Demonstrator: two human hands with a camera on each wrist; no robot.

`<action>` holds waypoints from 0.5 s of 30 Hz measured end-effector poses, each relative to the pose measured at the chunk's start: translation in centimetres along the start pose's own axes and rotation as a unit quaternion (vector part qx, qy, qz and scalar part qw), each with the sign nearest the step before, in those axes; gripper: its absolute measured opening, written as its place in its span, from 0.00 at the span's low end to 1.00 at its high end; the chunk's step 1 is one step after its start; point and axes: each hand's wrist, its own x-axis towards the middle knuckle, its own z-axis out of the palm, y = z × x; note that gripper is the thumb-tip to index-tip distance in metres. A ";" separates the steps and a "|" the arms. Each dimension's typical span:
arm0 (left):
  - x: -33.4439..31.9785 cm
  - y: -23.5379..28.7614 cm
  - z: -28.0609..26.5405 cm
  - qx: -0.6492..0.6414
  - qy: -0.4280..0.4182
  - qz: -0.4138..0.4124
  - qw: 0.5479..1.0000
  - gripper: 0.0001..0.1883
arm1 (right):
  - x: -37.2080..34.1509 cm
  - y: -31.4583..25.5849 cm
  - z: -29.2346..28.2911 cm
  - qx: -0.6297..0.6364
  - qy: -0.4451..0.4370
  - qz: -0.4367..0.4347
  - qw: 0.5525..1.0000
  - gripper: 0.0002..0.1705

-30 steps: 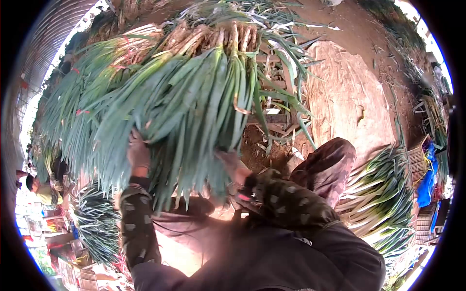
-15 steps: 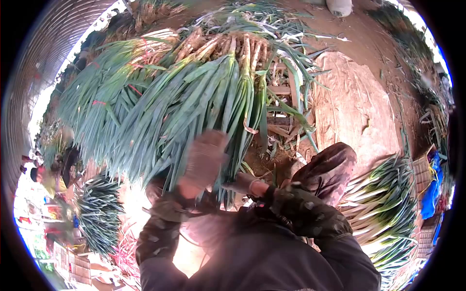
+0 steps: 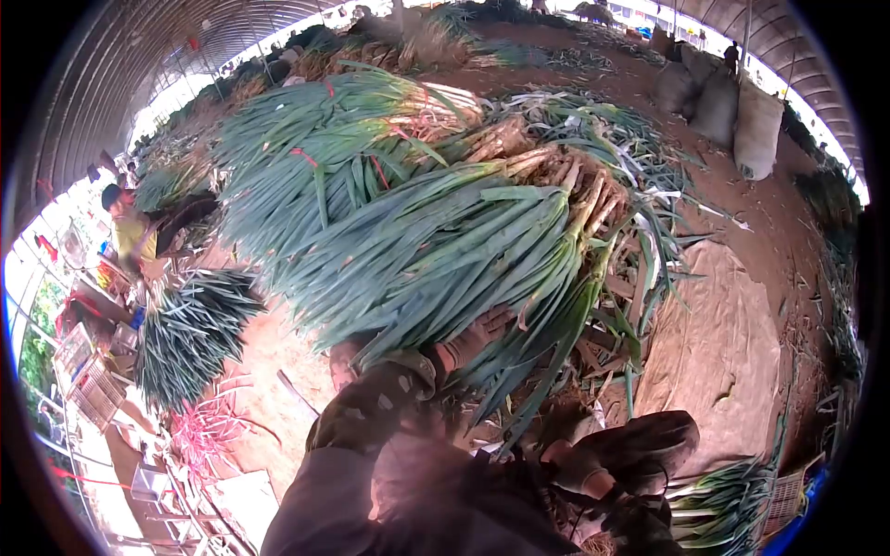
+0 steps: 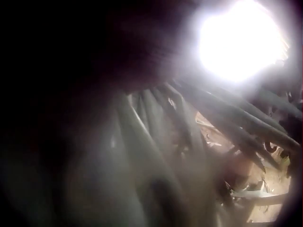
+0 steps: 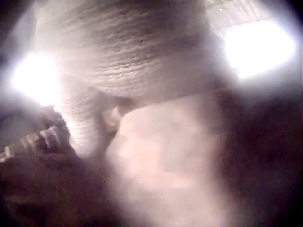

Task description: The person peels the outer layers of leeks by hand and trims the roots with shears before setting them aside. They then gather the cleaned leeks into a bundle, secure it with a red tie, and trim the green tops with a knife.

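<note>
Long green leaves of a large leek pile (image 3: 408, 250) fan toward the person, their pale root ends farther off at the right. My gloved left hand (image 3: 475, 339) lies against the leaves near the pile's front edge, fingers fairly straight. Blurred leaves (image 4: 142, 123) fill much of the dark left wrist view. Gloved too, my right hand (image 3: 577, 468) is low beside the bent knee, away from the pile; its fingers are partly hidden. The right wrist view shows ribbed glove fabric (image 5: 128, 47) close up, and whether it holds anything cannot be made out.
A tan sheet (image 3: 709, 343) covers ground to the right. More leeks lie at lower right (image 3: 723, 510) and in a bundle at left (image 3: 195, 334), near pink ties (image 3: 209, 431). A seated person (image 3: 134, 227) is at far left; sacks (image 3: 758, 130) stand at back right.
The head view has turned and lifted, showing more background. My left hand has come down onto the front leaves; my right hand has left the leaf tips and moved down beside the knee.
</note>
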 end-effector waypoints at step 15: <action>0.0 -1.4 1.6 0.956 -0.158 0.146 0.199 0.23 | 5.4 -8.3 1.9 0.238 -0.043 0.133 0.961 0.38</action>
